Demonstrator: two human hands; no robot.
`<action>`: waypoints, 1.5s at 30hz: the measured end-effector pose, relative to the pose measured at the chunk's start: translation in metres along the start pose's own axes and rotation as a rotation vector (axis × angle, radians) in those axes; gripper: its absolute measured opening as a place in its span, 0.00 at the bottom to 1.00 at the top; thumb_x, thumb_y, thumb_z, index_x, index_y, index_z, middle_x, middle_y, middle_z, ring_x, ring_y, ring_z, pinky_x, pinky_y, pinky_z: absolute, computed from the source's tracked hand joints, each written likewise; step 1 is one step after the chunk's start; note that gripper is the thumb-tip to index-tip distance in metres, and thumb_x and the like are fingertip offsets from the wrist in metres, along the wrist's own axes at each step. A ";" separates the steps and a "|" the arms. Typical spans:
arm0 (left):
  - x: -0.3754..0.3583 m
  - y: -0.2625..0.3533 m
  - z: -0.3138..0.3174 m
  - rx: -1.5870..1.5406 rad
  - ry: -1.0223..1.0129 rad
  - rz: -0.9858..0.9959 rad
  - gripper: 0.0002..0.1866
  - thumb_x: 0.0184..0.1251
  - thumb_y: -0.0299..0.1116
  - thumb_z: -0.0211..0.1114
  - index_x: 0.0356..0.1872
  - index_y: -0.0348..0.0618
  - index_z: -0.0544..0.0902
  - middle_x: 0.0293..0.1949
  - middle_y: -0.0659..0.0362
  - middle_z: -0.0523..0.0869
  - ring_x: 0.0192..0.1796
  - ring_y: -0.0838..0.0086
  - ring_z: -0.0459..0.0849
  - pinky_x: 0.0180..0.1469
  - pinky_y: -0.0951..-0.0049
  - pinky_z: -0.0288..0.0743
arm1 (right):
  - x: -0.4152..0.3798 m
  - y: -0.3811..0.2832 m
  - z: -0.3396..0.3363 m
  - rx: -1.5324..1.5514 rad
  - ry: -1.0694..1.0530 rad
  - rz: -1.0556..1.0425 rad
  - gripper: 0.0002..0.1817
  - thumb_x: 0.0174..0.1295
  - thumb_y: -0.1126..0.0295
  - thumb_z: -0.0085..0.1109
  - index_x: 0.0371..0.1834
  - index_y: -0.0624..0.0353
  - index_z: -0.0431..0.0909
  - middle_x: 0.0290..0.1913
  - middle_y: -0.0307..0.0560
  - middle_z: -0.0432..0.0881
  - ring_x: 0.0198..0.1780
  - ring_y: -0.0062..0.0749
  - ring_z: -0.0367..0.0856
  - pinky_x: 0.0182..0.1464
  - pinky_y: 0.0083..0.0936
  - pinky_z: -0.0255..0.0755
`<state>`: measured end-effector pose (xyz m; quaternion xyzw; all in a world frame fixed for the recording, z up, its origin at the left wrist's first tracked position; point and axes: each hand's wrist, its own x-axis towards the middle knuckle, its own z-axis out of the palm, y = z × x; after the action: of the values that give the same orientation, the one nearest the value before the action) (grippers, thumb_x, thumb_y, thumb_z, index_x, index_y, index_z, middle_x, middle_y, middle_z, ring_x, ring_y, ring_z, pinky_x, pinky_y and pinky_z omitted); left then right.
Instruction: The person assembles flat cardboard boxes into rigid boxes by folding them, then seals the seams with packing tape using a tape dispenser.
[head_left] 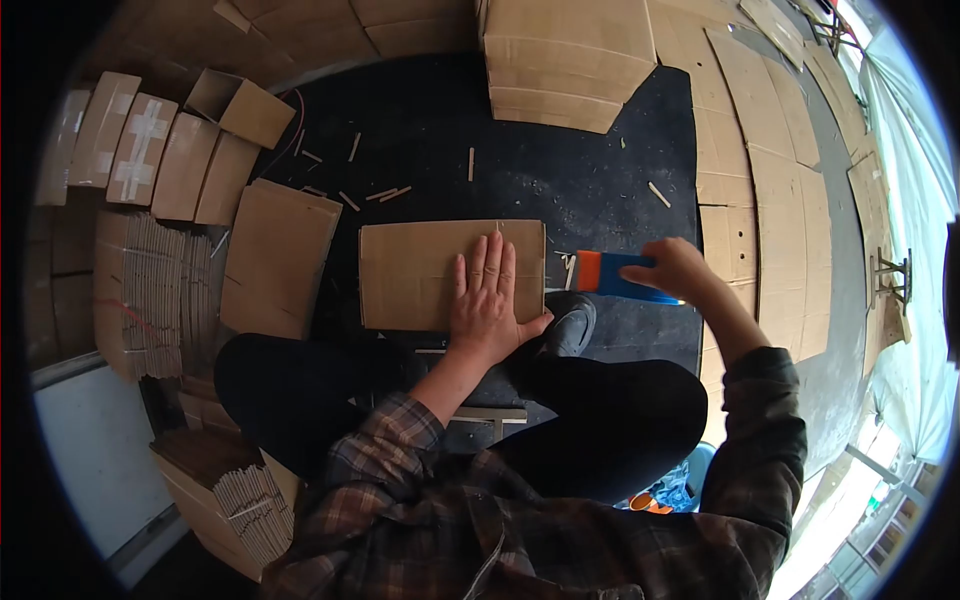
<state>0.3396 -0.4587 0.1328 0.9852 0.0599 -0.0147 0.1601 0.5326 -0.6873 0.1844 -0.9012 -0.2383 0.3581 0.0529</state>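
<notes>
A closed cardboard box [405, 275] lies before my knees. My left hand [485, 297] is pressed flat on its top towards the right end, fingers stretched out and thumb out to the side. To the right of the box, my right hand [668, 270] grips a blue tool with an orange end [625, 278]. That orange end points left, towards the box's right side. The kind of tool I cannot tell. My grey shoe [572, 325] is just below the box's right corner.
Thin cardboard strips [385, 194] litter the black floor mat [430, 120]. Left are a cardboard piece [275, 260], tied flat cardboard bundles [150, 290] and a row of boxes [145, 150]. A big carton [565, 60] stands ahead; cardboard sheets [785, 230] cover the right side.
</notes>
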 end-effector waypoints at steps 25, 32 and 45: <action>-0.003 -0.002 -0.006 -0.092 -0.006 -0.012 0.63 0.50 0.68 0.65 0.75 0.33 0.46 0.78 0.46 0.44 0.80 0.55 0.37 0.77 0.47 0.29 | 0.034 -0.104 0.047 -0.406 0.034 -0.002 0.25 0.68 0.46 0.47 0.57 0.53 0.77 0.47 0.52 0.85 0.52 0.45 0.84 0.50 0.39 0.78; -0.008 -0.013 -0.016 -0.076 -0.048 -0.012 0.61 0.51 0.69 0.63 0.75 0.35 0.48 0.78 0.50 0.45 0.80 0.60 0.40 0.77 0.50 0.32 | 0.006 -0.134 0.050 -0.250 -0.030 -0.071 0.29 0.66 0.38 0.46 0.54 0.48 0.79 0.47 0.50 0.85 0.50 0.48 0.84 0.49 0.43 0.77; -0.052 -0.152 -0.029 -0.742 0.173 -0.748 0.46 0.64 0.50 0.65 0.74 0.34 0.52 0.68 0.42 0.69 0.69 0.56 0.70 0.68 0.66 0.65 | 0.014 -0.136 0.057 -0.213 -0.162 0.046 0.35 0.64 0.34 0.46 0.52 0.54 0.83 0.50 0.51 0.84 0.55 0.44 0.82 0.54 0.38 0.74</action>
<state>0.2696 -0.3119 0.1149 0.7713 0.4212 0.0324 0.4761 0.4501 -0.5648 0.1699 -0.8750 -0.2579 0.4036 -0.0707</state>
